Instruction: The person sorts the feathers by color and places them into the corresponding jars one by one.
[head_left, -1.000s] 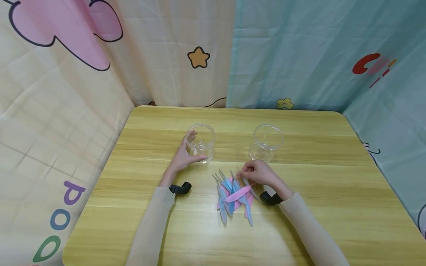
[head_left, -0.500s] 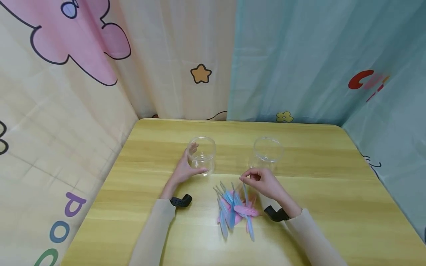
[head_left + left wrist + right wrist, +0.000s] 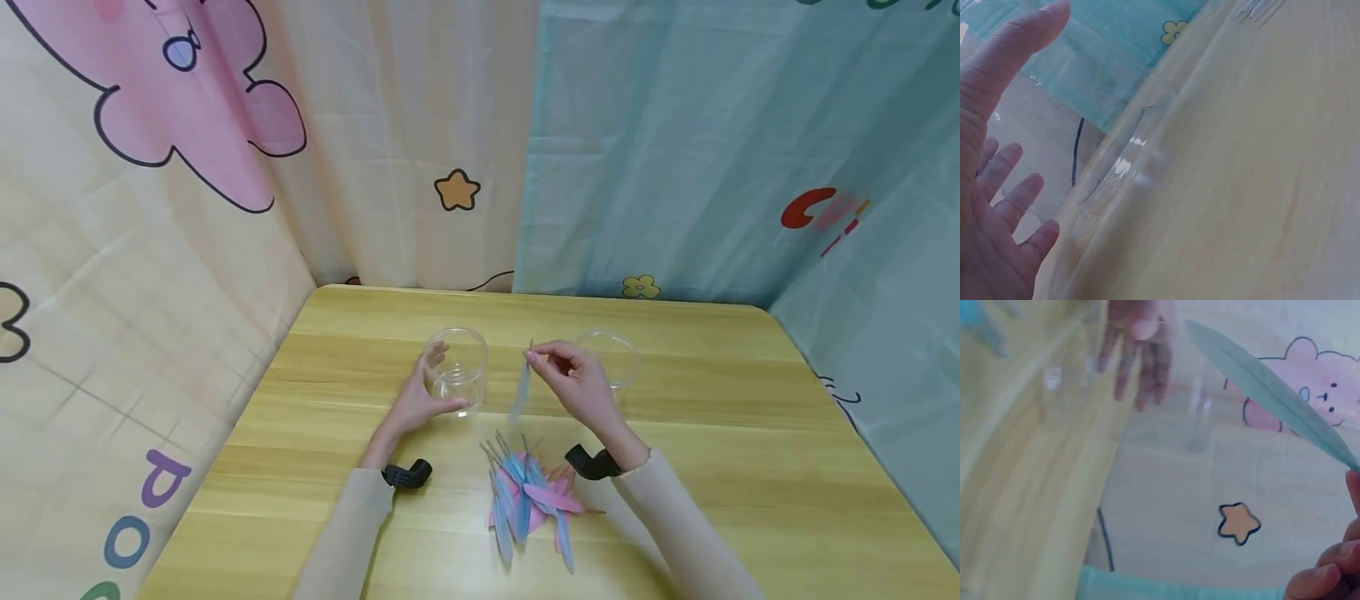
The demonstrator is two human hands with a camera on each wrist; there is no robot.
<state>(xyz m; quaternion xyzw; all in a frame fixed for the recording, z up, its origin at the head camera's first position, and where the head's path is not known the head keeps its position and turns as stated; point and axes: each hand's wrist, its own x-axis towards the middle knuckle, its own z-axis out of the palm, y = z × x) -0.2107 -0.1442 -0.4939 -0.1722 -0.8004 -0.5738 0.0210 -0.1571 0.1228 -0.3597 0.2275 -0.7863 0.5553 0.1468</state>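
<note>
My left hand (image 3: 415, 402) holds a clear round jar (image 3: 463, 385) upright on the table, thumb at the near side and fingers round the far side. In the left wrist view the fingers (image 3: 1019, 194) are spread along the clear wall. Between thumb and fingertips, my right hand (image 3: 583, 387) pinches a light blue feather (image 3: 520, 392) by its quill end; its vane hangs down, just right of the jar. The right wrist view shows this feather (image 3: 1272, 394) whole. Pink and blue feathers (image 3: 525, 504) lie in a loose pile nearer to me.
A second clear jar (image 3: 628, 367) stands at the right, partly hidden behind my right hand. The wooden table (image 3: 750, 467) has a far edge against printed curtains (image 3: 405, 167). Black wrist cameras (image 3: 407, 475) sit on both wrists.
My right hand has drawn the blue feather out of the pile, lifted it and carried it forward and left towards the held jar. The left hand stays on its jar. The head view has tilted up.
</note>
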